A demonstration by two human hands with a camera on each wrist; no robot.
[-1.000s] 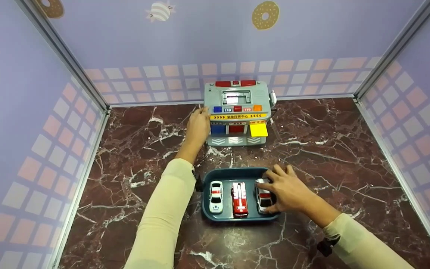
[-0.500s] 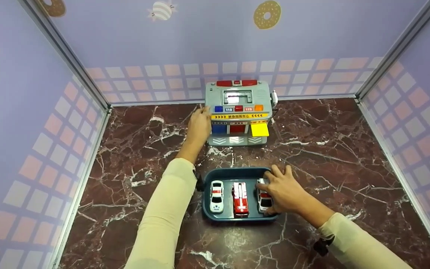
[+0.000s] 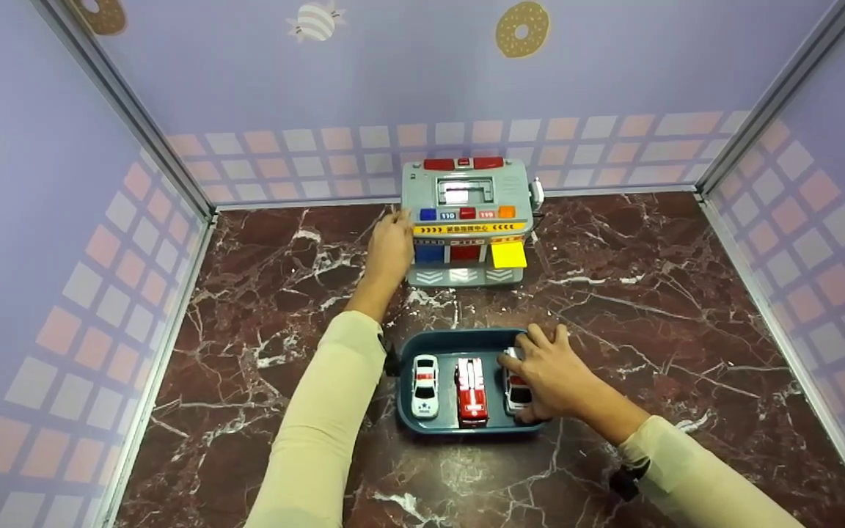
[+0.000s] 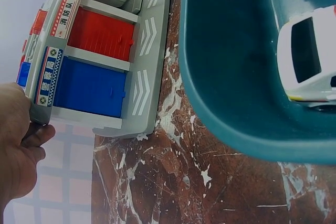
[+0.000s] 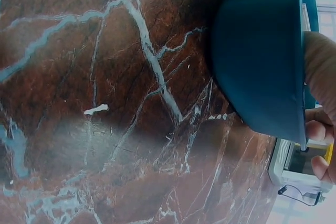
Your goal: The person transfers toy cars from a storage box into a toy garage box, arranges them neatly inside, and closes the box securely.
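My left hand [image 3: 391,246] grips the left corner of a grey toy rescue station [image 3: 459,194]; in the left wrist view its fingers lie at the roof corner. The station has a blue door [image 4: 89,87], a red door [image 4: 101,33] and a raised yellow door [image 3: 509,255]. My right hand [image 3: 554,374] reaches over the right end of a dark teal tray [image 3: 466,338], its thumb and fingers at the two ends of a white toy car [image 3: 518,392], partly hidden. Left of it in the tray lie a red toy fire truck [image 3: 472,392] and a white toy police car [image 3: 425,387].
The station stands near the purple back wall [image 3: 422,73], on a dark red marbled surface [image 3: 650,308]. Patterned side walls bound the surface left and right. The tray sits in front of the station, with a strip of marbled surface between them.
My right hand has shifted slightly left and closed in on the white toy car at the tray's right end. The left hand and the station have not visibly moved.
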